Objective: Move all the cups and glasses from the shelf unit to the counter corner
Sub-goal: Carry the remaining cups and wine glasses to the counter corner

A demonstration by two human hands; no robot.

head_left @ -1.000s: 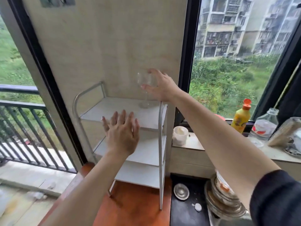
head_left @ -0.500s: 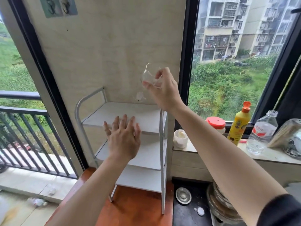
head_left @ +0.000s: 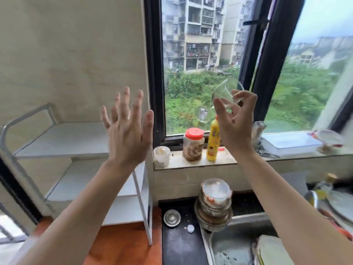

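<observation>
**Glass off the shelf, heading right**

Shelf unit [head_left: 63, 138]: no glassware left on the tiers I can see. Left hand [head_left: 126, 131] has lifted, fingers spread, holding nothing. Right hand [head_left: 235, 119] has swung the wine glass [head_left: 222, 92] off the top tier. My fingertips pinch its bowl, tilted, above the sill [head_left: 225, 159]. Next, probably: set it down on the counter [head_left: 179, 243].

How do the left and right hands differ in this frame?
The left hand is spread flat and holds nothing; the right hand pinches a wine glass, tilted. The left hand is before the shelf unit, the right hand before the window. Both are raised.
</observation>
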